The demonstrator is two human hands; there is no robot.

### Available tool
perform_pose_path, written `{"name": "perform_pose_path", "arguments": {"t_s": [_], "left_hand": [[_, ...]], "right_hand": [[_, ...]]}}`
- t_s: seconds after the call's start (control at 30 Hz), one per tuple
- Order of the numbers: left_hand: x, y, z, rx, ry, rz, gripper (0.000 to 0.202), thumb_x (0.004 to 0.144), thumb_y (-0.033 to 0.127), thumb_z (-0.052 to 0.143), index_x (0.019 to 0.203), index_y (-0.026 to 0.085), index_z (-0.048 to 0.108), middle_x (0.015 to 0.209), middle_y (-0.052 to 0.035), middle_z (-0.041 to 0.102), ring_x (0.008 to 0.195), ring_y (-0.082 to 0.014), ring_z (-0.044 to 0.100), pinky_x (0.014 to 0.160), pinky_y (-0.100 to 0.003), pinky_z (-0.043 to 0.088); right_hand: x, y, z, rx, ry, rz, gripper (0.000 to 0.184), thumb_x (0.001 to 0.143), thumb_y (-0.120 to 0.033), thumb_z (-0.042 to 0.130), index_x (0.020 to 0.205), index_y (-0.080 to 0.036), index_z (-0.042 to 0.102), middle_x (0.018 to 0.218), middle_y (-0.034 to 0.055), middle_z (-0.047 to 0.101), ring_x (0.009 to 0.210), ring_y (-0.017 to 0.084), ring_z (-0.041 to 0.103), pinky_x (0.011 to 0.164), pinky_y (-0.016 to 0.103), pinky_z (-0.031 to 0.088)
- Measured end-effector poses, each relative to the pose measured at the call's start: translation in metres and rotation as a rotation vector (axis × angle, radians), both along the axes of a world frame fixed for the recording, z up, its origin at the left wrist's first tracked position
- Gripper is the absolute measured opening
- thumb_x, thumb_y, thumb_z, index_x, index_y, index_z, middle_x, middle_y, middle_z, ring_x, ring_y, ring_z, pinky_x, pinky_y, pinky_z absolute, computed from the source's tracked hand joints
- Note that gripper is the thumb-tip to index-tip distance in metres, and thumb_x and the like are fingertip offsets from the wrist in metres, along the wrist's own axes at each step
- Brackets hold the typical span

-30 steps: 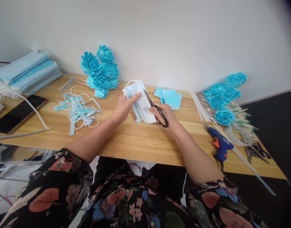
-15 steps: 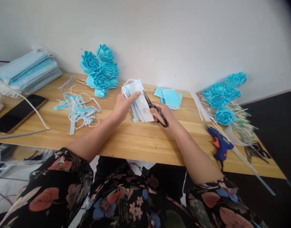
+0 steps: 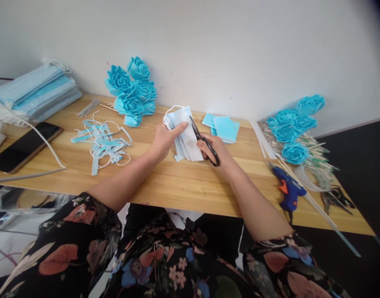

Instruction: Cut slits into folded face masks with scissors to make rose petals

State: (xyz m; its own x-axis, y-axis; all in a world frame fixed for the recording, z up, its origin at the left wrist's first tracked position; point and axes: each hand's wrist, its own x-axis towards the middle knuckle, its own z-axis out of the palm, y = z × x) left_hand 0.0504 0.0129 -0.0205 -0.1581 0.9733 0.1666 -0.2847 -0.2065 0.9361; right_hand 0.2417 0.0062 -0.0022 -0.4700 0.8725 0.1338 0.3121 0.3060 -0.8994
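Observation:
My left hand point(image 3: 165, 140) is closed on a pale blue face mask point(image 3: 187, 140), thumb on top, with a white ear loop curling out at its upper left. Black-handled scissors point(image 3: 212, 153) are in my right hand point(image 3: 216, 148), fingers wrapped around the handles. The blades lie along the right edge of the mask; how far they are apart is hard to make out. Behind my right hand lie cut light blue mask pieces point(image 3: 223, 127). Left of my left hand is a tangle of trimmed strips and ear loops point(image 3: 104, 142).
Blue handmade roses point(image 3: 130, 91) stand by the wall, with more roses point(image 3: 293, 122) at the right. A mask stack point(image 3: 41, 93) and a phone point(image 3: 27, 147) lie at the left. A blue glue gun point(image 3: 287, 188), thin sticks and small dark snips point(image 3: 335, 200) are at the right.
My left hand and the mask have shifted slightly right, toward the scissors. The right hand and scissors are almost where they were.

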Motion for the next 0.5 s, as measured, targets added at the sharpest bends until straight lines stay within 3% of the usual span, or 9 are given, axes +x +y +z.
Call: {"name": "perform_pose_path", "arguments": {"t_s": [0.5], "left_hand": [[0.0030, -0.0023, 0.0015, 0.015, -0.020, 0.006, 0.048, 0.065, 0.054, 0.092, 0.087, 0.017, 0.070, 0.084, -0.0034, 0.076, 0.082, -0.0222, 0.073, 0.072, -0.030, 0.058]], "right_hand": [[-0.0018, -0.0023, 0.0032, 0.021, -0.004, -0.033, 0.067, 0.077, -0.085, 0.063, 0.082, -0.018, 0.064, 0.070, 0.0002, 0.053, 0.065, 0.014, 0.048, 0.056, 0.026, 0.034]]}}
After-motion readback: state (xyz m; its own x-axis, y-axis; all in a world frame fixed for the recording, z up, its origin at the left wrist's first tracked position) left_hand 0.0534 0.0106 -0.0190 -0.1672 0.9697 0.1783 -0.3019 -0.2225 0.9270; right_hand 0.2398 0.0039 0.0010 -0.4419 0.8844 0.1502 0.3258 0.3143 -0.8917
